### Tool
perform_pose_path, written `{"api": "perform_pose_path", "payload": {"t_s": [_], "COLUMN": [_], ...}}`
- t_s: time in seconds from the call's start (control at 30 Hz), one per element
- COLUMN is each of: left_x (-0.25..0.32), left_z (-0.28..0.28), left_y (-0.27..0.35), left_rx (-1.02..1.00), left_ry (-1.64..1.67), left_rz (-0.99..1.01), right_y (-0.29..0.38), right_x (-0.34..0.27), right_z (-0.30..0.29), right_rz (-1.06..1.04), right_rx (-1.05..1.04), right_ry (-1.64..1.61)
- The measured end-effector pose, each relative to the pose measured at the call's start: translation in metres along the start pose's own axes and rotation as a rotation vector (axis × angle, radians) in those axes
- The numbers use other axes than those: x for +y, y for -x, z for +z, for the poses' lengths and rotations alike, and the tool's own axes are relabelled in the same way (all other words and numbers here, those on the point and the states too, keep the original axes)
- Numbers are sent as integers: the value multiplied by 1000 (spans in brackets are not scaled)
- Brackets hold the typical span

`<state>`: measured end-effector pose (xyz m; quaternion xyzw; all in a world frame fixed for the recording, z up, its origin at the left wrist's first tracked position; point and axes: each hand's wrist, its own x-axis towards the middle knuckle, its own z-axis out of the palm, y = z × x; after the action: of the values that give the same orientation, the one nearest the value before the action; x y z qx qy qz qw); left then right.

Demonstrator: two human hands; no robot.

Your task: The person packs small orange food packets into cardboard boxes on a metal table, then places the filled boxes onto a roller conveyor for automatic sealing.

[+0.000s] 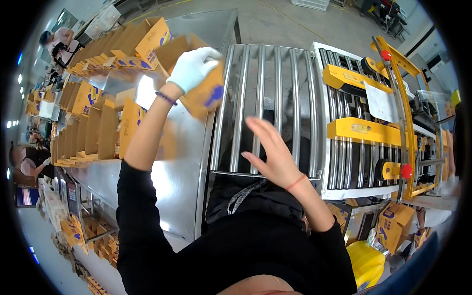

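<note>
My left hand, in a white knit glove, is at the upper edge of an orange-brown cardboard carton with purple print. Its thumb and fingers close over the carton's edge. The carton is blurred and tilted, at the border of the steel table and the roller conveyor. What lies inside it cannot be seen. Bare and with fingers apart, my right hand hovers over the near part of the rollers, holding nothing.
Rows of open cartons stand along the table's left side. On the right is a carton-sealing machine with yellow guide rails and red knobs. A yellow plastic item is at lower right. Other people work at far left.
</note>
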<state>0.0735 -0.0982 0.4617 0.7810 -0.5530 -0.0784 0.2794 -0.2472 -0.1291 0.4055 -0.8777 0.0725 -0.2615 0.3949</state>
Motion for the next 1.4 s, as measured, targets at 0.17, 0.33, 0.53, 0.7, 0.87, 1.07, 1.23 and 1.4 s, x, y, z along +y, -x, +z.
{"api": "perform_pose_path", "payload": {"t_s": [0.17, 0.33, 0.53, 0.7, 0.87, 1.07, 1.23, 1.4], "left_x": [11, -19, -31, -61, -104, -48, 86, 64], "left_z": [-48, -42, 18, 77, 75, 98, 230, 177], "left_y": [53, 110, 53, 52, 58, 39, -14, 25], "left_rx": [223, -243, -305, 329, 212, -132, 369, -417], "left_ry": [65, 122, 19, -179, 735, 1266, 667, 1213], "left_rz": [-50, 10, -33, 131, -139, -334, -194, -141], "right_y": [-15, -17, -43, -86, -62, -21, -47, -11], "right_x": [36, 52, 44, 38, 1, 44, 122, 171], "right_z": [6, -5, 8, -33, 24, -17, -68, -125], "right_rz": [51, 39, 78, -154, 62, 185, 220, 226], "right_rx": [97, -20, -73, 155, -20, -147, -60, 4], "right_ry": [302, 488, 725, 856, 632, 694, 961, 944]}}
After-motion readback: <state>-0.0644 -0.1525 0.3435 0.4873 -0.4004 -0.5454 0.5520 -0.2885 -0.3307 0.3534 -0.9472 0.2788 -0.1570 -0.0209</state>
